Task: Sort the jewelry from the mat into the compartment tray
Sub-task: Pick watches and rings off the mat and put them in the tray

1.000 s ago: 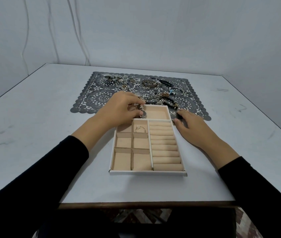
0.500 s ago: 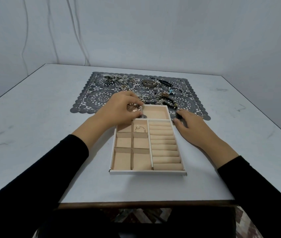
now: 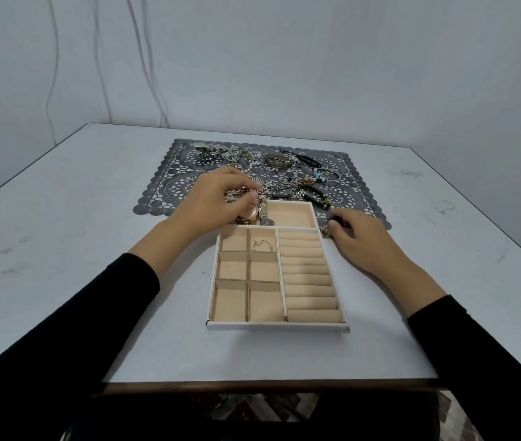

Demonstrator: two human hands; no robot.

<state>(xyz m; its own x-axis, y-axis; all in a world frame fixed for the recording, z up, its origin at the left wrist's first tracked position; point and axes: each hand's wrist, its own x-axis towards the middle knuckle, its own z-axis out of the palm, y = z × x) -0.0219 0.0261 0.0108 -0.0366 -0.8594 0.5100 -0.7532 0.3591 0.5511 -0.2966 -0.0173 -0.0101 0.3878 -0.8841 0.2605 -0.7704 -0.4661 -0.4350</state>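
white, beige-lined compartment tray (image 3: 276, 326) lies flat, its far end on the grey lace mat (image 3: 163, 189); a small ring (image 3: 262, 245) sits in the far-right small compartment. a rose-gold watch (image 3: 249, 214), gripped by the left hand (image 3: 218, 198), is at the long far compartment's left end; tangled jewelry (image 3: 280, 160) lies on the mat beyond.

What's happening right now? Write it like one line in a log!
left hand: grips watch at tray far end | right hand: rests by tray corner | ring: in small compartment
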